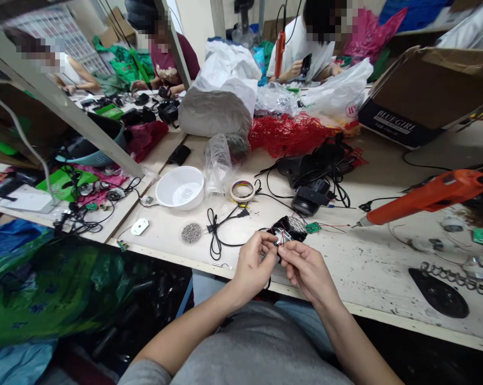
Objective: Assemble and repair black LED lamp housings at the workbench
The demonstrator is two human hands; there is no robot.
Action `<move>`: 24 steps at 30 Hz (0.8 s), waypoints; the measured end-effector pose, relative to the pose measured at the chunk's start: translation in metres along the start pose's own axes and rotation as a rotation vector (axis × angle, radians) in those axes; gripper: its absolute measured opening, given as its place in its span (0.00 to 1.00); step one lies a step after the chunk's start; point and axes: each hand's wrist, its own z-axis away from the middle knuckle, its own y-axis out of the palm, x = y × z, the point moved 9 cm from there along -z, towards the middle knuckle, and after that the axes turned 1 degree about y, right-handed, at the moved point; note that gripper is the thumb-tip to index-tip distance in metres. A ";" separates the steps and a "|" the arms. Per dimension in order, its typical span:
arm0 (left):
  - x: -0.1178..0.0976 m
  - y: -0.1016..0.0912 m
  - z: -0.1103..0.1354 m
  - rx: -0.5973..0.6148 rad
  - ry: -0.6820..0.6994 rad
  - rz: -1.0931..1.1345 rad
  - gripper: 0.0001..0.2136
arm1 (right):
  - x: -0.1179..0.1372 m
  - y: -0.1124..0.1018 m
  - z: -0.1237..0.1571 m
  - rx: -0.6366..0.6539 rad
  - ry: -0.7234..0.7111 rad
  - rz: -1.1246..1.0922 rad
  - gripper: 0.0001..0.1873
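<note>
My left hand [254, 263] and my right hand [307, 267] meet at the table's front edge, thumbs and fingers pinched close together. Thin red and black wires [280, 240] run between the fingertips. Just behind lies an open black housing [299, 229] with a silvery, patterned inner part; my fingers cover some of it. A small green circuit board [313, 228] sits at the housing's right side, with thin red wires leading off to the right. Which strand each hand grips is too small to see clearly.
An orange electric screwdriver [426, 198] points in from the right. Left of my hands are a black power cord [215, 235], a dish of small screws [191, 233], a white bowl [179, 188] and a tape roll [242, 191]. Behind stand a cardboard box [421, 96] and co-workers across the table.
</note>
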 end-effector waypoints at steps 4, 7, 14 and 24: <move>0.001 0.002 -0.001 0.019 -0.014 0.015 0.08 | 0.003 0.000 0.001 -0.030 -0.061 -0.005 0.30; 0.003 0.001 -0.002 0.010 -0.020 0.023 0.07 | 0.003 -0.001 0.001 -0.041 -0.079 0.010 0.30; 0.004 -0.001 -0.003 -0.003 -0.015 0.034 0.07 | 0.003 -0.011 0.005 -0.042 -0.007 0.009 0.35; 0.003 0.002 -0.001 0.003 -0.023 0.018 0.07 | -0.006 0.003 0.001 0.015 -0.066 0.125 0.33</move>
